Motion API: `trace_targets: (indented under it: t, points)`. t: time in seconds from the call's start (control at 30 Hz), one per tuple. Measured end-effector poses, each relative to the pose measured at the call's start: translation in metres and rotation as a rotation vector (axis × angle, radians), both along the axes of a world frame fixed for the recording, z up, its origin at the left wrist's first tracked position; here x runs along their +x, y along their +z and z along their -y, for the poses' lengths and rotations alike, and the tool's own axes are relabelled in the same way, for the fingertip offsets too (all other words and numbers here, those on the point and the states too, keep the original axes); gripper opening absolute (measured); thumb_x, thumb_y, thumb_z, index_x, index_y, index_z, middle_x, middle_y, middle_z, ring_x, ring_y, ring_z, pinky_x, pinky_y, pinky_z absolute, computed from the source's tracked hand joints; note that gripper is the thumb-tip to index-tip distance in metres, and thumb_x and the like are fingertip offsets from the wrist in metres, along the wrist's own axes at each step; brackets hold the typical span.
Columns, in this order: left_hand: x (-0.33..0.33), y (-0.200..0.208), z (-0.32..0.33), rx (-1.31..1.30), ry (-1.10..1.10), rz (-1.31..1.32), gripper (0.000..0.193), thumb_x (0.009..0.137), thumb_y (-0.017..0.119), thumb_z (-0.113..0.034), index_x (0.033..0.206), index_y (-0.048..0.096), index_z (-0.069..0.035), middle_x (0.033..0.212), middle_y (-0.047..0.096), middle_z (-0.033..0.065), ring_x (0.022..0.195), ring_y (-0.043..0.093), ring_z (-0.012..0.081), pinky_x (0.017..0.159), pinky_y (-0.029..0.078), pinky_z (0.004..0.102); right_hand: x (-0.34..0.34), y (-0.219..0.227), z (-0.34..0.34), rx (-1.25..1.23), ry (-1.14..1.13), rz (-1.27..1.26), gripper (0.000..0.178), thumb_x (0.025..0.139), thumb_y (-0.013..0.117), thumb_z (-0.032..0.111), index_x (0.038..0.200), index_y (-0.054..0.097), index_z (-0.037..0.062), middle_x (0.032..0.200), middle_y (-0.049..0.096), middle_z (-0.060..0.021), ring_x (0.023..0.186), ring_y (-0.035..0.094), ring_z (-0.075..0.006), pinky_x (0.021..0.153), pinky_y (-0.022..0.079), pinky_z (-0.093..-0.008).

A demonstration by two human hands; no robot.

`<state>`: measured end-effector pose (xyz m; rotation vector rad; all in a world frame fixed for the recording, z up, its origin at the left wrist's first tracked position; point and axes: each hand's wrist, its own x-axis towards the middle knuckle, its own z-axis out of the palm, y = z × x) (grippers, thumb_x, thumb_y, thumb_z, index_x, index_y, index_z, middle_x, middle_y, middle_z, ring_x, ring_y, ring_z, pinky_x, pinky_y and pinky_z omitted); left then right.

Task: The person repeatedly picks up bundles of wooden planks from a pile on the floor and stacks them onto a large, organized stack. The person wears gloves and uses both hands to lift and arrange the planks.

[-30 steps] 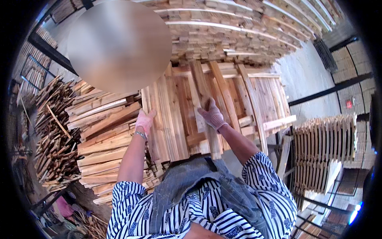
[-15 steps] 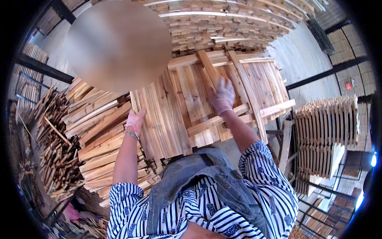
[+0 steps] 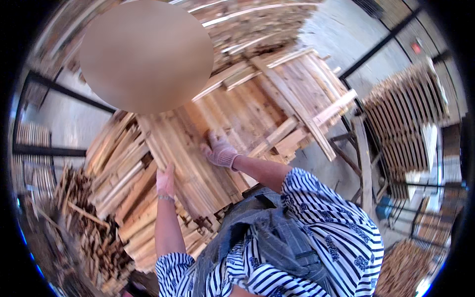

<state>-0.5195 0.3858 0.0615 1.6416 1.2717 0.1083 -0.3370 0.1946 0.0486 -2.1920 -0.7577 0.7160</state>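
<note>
A row of flat wooden boards (image 3: pixel 180 158) lies side by side in front of me. My left hand (image 3: pixel 166 182), in a pale pink glove, holds the left edge of these boards, its lower fingers partly hidden. Over the middle boards is my right hand (image 3: pixel 221 150), gloved too, fingers spread and palm down, slightly blurred. It appears to touch the board surface. To its right a long narrow wooden strip (image 3: pixel 292 106) crosses the boards. Near the far edge lies a short wooden piece (image 3: pixel 242 78). Shorter crosspieces (image 3: pixel 274 137) lie along the near right side.
Loose planks (image 3: pixel 141 218) are heaped at left, beside a pile of wood offcuts (image 3: pixel 94 230). Stacked timber (image 3: pixel 257 29) rises beyond the boards. Slatted stacks (image 3: pixel 410 123) stand at right, near a wooden trestle leg (image 3: pixel 365 163). A blurred oval covers the upper left.
My right hand has moved left from a short stick onto the middle boards, its fingers spread. That stick no longer slants under it. My left hand stays at the left edge; the view has turned.
</note>
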Motion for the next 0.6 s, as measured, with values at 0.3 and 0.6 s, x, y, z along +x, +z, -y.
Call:
trace_targets:
  t: [0.3, 0.6]
  points:
    - [-0.009, -0.009, 0.006, -0.198, 0.162, 0.124, 0.059, 0.096, 0.070, -0.036, 0.140, 0.054, 0.001, 0.126, 0.067, 0.0153, 0.112, 0.064, 0.0211, 0.099, 0.051, 0.0360, 0.156, 0.035, 0.136, -0.291, -0.090, 0.707, 0.066, 0.092, 0.067, 0.044, 0.144, 0.050, 0.0076, 0.125, 0.065, -0.0218, 0.115, 0.062, -0.0368, 0.099, 0.050, -0.0478]
    - [0.032, 0.019, 0.065, 0.626, 0.179, -0.597, 0.058, 0.088, 0.065, -0.046, 0.130, 0.062, -0.006, 0.141, 0.058, 0.0195, 0.136, 0.049, 0.0405, 0.110, 0.042, 0.0504, 0.242, -0.030, 0.245, -0.148, 0.170, 0.404, 0.079, 0.086, 0.066, 0.013, 0.156, 0.031, -0.0025, 0.130, 0.061, -0.0286, 0.108, 0.065, -0.0406, 0.093, 0.052, -0.0482]
